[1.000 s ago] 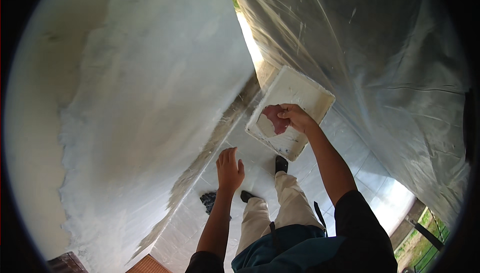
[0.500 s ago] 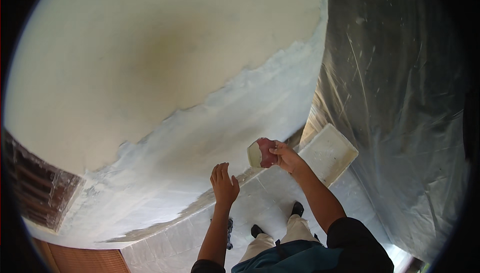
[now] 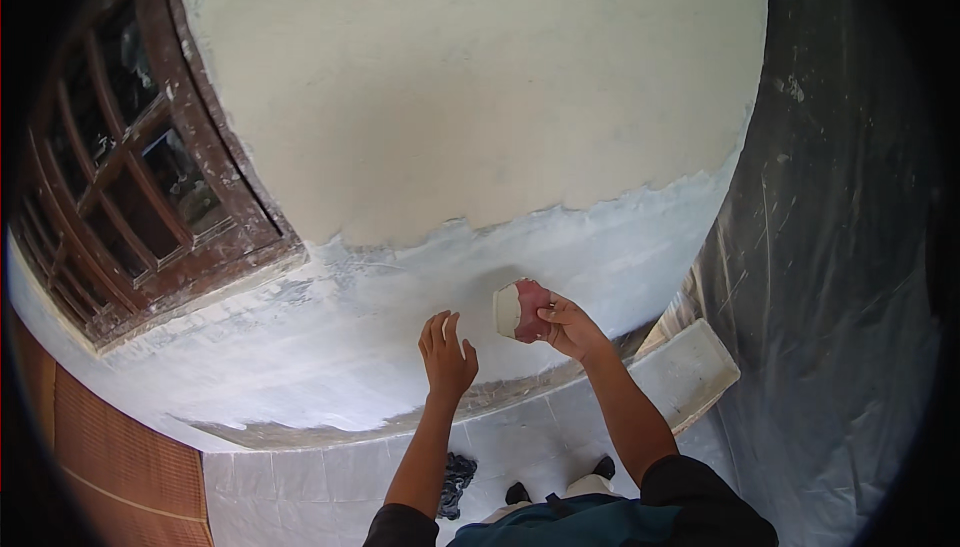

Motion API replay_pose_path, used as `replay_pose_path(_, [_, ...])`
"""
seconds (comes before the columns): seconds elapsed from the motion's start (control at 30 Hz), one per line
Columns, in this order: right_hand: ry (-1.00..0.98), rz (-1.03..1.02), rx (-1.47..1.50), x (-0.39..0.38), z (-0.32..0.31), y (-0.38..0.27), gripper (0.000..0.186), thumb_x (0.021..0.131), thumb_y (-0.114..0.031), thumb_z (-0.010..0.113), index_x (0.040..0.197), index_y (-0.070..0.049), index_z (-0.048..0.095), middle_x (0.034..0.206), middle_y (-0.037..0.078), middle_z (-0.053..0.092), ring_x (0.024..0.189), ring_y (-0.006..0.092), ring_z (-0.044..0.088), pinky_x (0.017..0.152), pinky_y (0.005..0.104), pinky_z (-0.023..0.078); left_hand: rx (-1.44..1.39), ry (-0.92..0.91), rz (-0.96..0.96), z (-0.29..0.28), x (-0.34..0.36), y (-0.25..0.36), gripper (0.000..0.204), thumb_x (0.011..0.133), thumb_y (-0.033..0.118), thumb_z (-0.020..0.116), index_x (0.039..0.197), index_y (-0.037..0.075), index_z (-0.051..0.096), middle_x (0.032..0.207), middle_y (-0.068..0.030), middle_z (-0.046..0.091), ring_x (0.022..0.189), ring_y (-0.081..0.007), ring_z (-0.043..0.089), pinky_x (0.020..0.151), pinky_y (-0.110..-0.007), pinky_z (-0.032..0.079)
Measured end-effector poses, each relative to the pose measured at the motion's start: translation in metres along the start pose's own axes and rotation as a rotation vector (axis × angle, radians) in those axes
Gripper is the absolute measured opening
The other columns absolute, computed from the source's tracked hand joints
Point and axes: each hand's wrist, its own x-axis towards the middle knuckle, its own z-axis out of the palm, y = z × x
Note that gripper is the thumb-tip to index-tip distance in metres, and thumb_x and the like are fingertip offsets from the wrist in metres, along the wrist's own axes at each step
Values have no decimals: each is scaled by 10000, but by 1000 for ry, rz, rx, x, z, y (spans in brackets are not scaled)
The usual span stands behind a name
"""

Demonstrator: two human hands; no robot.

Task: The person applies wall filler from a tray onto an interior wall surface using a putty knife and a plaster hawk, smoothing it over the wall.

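My right hand (image 3: 570,329) grips a small flat scraper (image 3: 533,311), dark pink at the held end, with pale paste over its left part. The thumb lies across its face. In front stands a wall (image 3: 450,147), cream coloured above, with a whitish smeared coat (image 3: 400,287) below a ragged border. My left hand (image 3: 447,355) is raised before the lower wall, left of the scraper, its fingers spread and holding nothing. I cannot tell whether the scraper touches the wall.
On the left is a brown wooden window frame (image 3: 165,292) with small panes. A pale rectangular tray (image 3: 690,372) stands right of my forearm. Plastic sheeting (image 3: 840,347) hangs on the right. A dark crumpled heap (image 3: 457,482) lies on the covered floor (image 3: 300,487) by a woven brown panel (image 3: 130,447).
The view has turned leftward and upward, bringing more of the window in. Both hands keep nearly the same pose, with the scraper still in the right one.
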Motion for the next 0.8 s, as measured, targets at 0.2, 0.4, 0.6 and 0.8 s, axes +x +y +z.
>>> replay_pose_path(0.2, [-47,-28,-21,10,50,8,469,869,14,514,1325,4,403,1239,126,548,1103,247,582,915,396,507,9,62,-4,-31,5,-20,552,712,24,596,1243,41,447,1274,-157,428,1226,-362,362,999,-490,305])
replay_pose_path(0.4, [-32,-43,-60,31,74,4,487,880,-9,518,1349,-19,385,1265,112,535,1146,245,554,933,408,488,50,146,-7,-42,20,-31,512,732,59,569,1233,22,465,1296,-159,419,1230,-360,360,1000,-487,289])
replay_pose_path(0.6, [-110,-35,-32,50,92,-9,471,901,-19,500,1355,-22,378,1280,110,526,1168,235,536,932,406,487,144,201,-10,-55,32,-41,515,730,66,570,1231,12,465,1303,-172,418,1232,-363,360,1000,-492,281])
replay_pose_path(0.8, [-170,-73,-28,68,99,0,391,932,-23,467,1321,-8,428,1247,109,554,1139,236,559,937,407,485,243,215,-28,-79,39,-55,542,740,63,573,1260,4,430,1334,-187,385,1248,-382,339,1024,-496,243])
